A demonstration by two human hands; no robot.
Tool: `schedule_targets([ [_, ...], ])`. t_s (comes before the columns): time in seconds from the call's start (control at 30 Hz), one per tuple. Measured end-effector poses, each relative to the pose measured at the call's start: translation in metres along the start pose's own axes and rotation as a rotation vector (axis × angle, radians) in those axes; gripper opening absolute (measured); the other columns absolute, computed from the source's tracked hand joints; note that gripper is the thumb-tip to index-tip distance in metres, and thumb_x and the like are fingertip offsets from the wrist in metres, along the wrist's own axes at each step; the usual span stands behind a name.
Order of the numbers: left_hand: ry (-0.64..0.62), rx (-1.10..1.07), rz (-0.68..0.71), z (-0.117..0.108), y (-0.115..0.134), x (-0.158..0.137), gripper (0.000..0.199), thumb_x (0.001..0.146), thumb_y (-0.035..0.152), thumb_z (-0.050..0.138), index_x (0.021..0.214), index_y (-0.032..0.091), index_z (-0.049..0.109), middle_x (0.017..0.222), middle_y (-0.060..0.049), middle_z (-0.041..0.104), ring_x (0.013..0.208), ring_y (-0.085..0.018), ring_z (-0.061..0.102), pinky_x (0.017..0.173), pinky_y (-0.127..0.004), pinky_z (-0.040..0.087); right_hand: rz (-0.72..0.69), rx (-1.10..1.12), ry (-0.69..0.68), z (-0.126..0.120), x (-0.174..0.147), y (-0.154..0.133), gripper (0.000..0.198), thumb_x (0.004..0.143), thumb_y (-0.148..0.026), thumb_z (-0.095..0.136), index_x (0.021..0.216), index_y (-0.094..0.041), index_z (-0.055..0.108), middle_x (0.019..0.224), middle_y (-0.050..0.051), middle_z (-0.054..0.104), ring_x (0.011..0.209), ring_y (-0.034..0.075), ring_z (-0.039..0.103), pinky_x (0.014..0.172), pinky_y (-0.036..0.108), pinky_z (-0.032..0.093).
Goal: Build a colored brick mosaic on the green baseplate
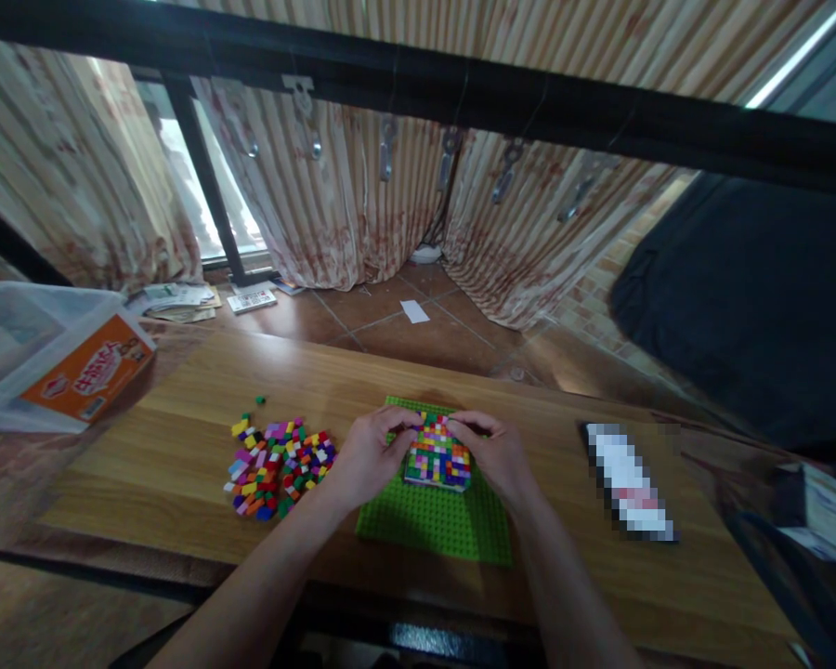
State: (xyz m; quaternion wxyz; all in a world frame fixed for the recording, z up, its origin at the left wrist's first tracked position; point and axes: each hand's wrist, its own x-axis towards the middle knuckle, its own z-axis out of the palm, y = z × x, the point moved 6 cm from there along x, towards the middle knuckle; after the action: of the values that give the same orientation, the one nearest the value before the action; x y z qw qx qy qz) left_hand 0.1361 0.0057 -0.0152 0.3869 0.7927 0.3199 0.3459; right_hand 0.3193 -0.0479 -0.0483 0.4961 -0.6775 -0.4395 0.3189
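Note:
A green studded baseplate (436,534) lies on the wooden table, carrying a low block of small multicoloured toy bricks (437,460). My left hand (376,451) comes in from the left, its thumb and forefinger closed at the block's far left corner. From the other side, my right hand (493,448) has its fingers curled and closed at the far right corner. Both sets of fingertips touch or nearly touch the top bricks. Whatever sits between the fingertips is too small to make out. Left of the plate lies a loose pile of coloured bricks (279,465), partly behind my left hand.
The wooden table (174,418) runs across the view under a dark metal bar (418,79). On its right lies a dark-edged flat object, its face pixelated (631,483). A clear plastic bin (48,344) with an orange label stands at the left. Curtains (334,195) hang beyond the table.

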Motion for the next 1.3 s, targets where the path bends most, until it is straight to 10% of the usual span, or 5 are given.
schedule_targets([
  [0.93,0.031,-0.073,-0.025,0.0,0.001,-0.002,0.017,0.083,0.012,0.061,0.098,0.019,0.068,0.088,-0.001,0.072,0.081,-0.014,0.067,0.079,-0.027,0.052,-0.038,-0.096,0.12,0.003,-0.009,-0.008,0.046,0.085,-0.057,0.054,0.091,-0.018,0.078,0.089,0.006,0.077,0.085,0.025,0.068,0.076,0.033,0.05],
  [1.1,0.051,-0.138,-0.048,-0.002,0.003,-0.001,0.019,0.081,0.016,0.066,0.1,0.02,0.066,0.086,-0.001,0.072,0.08,-0.014,0.068,0.081,-0.028,0.053,-0.213,-0.165,0.254,-0.002,-0.022,-0.033,0.034,0.091,-0.047,0.053,0.093,-0.021,0.075,0.096,0.007,0.074,0.092,0.023,0.065,0.085,0.035,0.048],
  [1.3,0.058,-0.214,-0.033,-0.001,0.005,-0.003,0.021,0.082,0.015,0.065,0.102,0.02,0.066,0.086,-0.001,0.073,0.08,-0.014,0.069,0.08,-0.027,0.054,-0.383,-0.196,0.063,0.017,-0.034,-0.056,0.022,0.09,-0.04,0.058,0.095,-0.026,0.075,0.101,0.006,0.07,0.099,0.022,0.062,0.091,0.038,0.048],
])
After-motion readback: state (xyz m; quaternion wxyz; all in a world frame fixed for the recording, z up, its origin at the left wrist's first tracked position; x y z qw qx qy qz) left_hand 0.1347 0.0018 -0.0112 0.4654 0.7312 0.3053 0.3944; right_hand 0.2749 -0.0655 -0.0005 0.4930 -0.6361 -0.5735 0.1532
